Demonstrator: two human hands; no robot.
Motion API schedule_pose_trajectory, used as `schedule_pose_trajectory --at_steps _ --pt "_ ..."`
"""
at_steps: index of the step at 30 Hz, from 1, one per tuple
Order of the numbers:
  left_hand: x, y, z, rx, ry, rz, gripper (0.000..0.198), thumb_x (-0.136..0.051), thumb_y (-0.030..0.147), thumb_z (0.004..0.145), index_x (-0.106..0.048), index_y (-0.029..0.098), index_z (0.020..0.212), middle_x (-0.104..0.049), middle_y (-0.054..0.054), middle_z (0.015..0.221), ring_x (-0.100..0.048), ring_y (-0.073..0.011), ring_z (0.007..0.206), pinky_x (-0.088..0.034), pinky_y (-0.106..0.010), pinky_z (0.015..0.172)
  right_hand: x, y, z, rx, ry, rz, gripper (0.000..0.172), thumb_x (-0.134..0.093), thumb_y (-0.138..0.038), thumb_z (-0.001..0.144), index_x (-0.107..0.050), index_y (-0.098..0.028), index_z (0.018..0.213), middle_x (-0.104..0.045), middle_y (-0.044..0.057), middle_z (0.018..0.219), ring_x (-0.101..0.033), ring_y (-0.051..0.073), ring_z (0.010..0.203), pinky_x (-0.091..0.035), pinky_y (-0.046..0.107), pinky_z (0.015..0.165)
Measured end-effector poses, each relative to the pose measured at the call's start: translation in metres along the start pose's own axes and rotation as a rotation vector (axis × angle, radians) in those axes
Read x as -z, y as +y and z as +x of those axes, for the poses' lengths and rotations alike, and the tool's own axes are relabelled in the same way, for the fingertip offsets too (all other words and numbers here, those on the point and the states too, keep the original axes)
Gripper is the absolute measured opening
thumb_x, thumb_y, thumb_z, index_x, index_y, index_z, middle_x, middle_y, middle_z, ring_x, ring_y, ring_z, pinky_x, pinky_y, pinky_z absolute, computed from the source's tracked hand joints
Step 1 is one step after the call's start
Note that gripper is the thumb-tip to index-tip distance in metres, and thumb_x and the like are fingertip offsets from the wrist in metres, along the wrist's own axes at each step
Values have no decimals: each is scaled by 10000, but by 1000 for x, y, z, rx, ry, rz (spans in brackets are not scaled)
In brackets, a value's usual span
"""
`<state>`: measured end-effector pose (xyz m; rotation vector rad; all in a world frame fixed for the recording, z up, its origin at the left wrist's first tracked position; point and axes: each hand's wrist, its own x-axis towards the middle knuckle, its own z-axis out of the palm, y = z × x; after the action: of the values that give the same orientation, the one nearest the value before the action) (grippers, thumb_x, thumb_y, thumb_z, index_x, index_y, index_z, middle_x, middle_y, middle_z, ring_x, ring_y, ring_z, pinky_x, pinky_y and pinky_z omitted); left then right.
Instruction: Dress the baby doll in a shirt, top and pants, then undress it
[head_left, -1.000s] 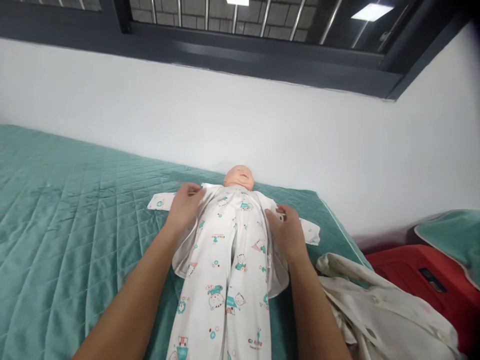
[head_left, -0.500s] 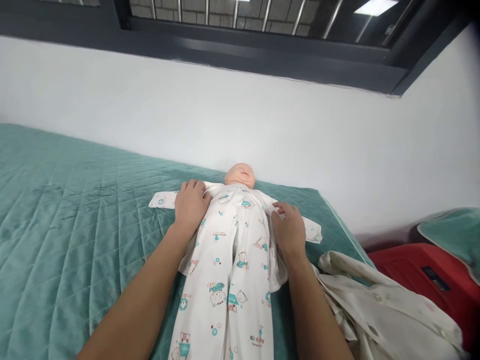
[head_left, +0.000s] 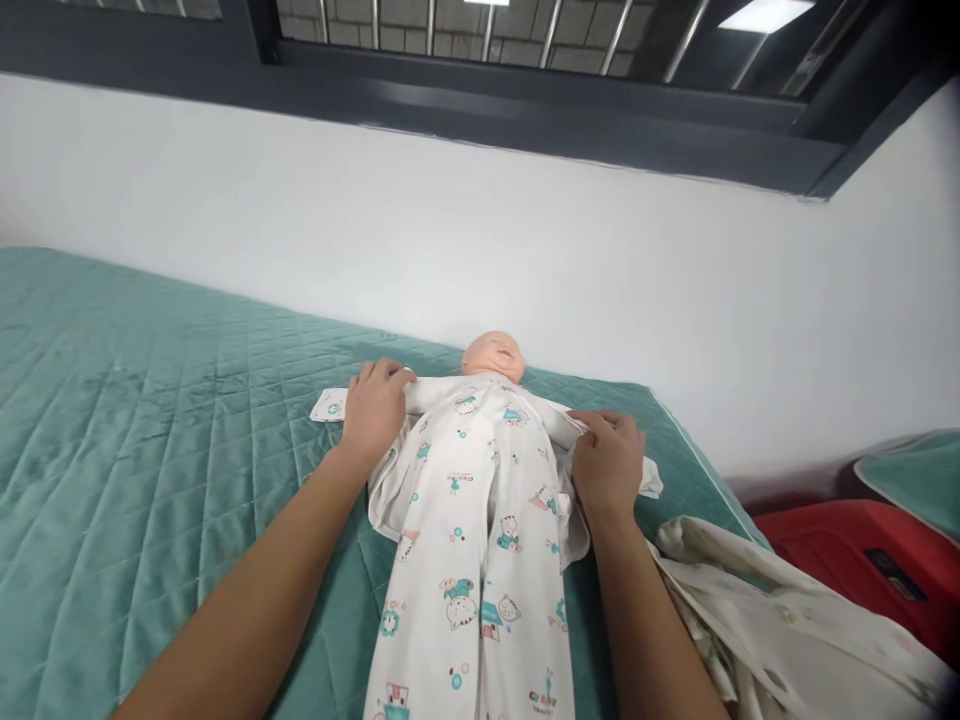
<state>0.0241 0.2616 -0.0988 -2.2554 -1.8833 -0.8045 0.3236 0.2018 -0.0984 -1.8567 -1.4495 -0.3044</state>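
A baby doll (head_left: 495, 357) lies on its back, its head toward the wall. White baby pants (head_left: 457, 520) printed with cartoon animals are spread lengthwise over its body. Under them is a white baby shirt (head_left: 386, 500) with its sleeves stretched out to both sides. My left hand (head_left: 375, 408) is closed around the sleeve on the left, whose printed cuff pokes out past my fingers. On the other side my right hand (head_left: 609, 455) pinches the opposite sleeve near the shoulder. The doll's arms are hidden.
A green quilted bedspread (head_left: 172, 450) covers the bed. Crumpled cream clothing (head_left: 795, 610) lies at the lower right, beside a red plastic object (head_left: 862, 545) and a green cloth (head_left: 915, 475). Behind the doll rises a white wall (head_left: 450, 230) below a dark window frame (head_left: 480, 95).
Both hands have moved outward along the sleeves, away from the doll's body. The shirt's sides show wider beside the pants. The view has shifted slightly left.
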Motion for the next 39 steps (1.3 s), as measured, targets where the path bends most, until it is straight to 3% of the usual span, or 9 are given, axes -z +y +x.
schedule_pose_trajectory --at_steps 6,12,21,25,28,31,34,36,39 --pt "-3 9 -9 -200 -94 -55 500 -459 174 859 -527 260 1348 -442 -76 1475 -332 -295 1368 -321 -475 1087 0 -18 -5 311 -139 -86 535 -382 -66 812 -616 -238 1261 -444 88 1450 -330 305 1339 -315 497 1098" --pt "-4 7 -6 -55 -176 28 483 -501 302 881 -505 265 1362 -488 -112 1422 -376 -326 1330 -293 -502 1101 -3 -14 -9 221 -348 -161 536 -416 -220 889 -446 -270 1422 -433 104 1476 -347 342 1348 -297 567 1094" --pt "3 -2 -7 109 -244 56 464 -476 525 882 -541 381 1319 -589 -113 1235 -482 -368 1223 -327 -552 1040 -5 -2 -3 -54 -315 -203 491 -545 -493 852 -566 -344 1320 -535 109 1358 -463 367 1244 -307 584 1063" --pt "0 -2 -8 104 -246 64 473 -474 529 884 -530 381 1329 -593 -115 1222 -502 -362 1204 -293 -565 1063 -13 5 0 -68 -307 -180 484 -555 -454 838 -582 -324 1303 -537 107 1351 -451 372 1255 -282 611 1075" --pt "0 1 -8 114 -230 68 467 -462 509 891 -530 365 1330 -596 -124 1205 -519 -364 1176 -313 -560 1043 -7 1 -3 48 -265 -74 449 -511 -317 847 -597 -249 1283 -506 126 1387 -407 351 1308 -280 579 1106" --pt "2 3 -7 122 -234 59 452 -444 486 900 -533 359 1325 -601 -128 1193 -521 -366 1166 -322 -559 1030 15 -23 -7 212 -214 161 418 -433 -226 876 -596 -227 1261 -506 104 1391 -410 283 1323 -353 473 1102" --pt "3 3 -5 116 -249 40 436 -441 482 905 -538 365 1313 -606 -122 1189 -520 -357 1169 -315 -561 1035 36 -70 -6 342 -239 314 373 -406 -224 917 -570 -248 1251 -555 73 1337 -489 234 1259 -410 415 1060" --pt "2 1 -4 115 -241 31 440 -468 486 895 -531 365 1313 -606 -117 1196 -516 -349 1175 -305 -559 1047 37 -108 -2 518 -357 260 383 -410 -199 923 -541 -232 1282 -565 76 1331 -480 232 1263 -399 405 1060" --pt "1 -1 -5 121 -235 36 460 -534 451 863 -527 329 1306 -602 -120 1203 -510 -341 1182 -286 -552 1074 14 -163 6 776 -563 -17 382 -433 -156 899 -559 -186 1259 -574 114 1308 -472 278 1248 -359 456 1064"
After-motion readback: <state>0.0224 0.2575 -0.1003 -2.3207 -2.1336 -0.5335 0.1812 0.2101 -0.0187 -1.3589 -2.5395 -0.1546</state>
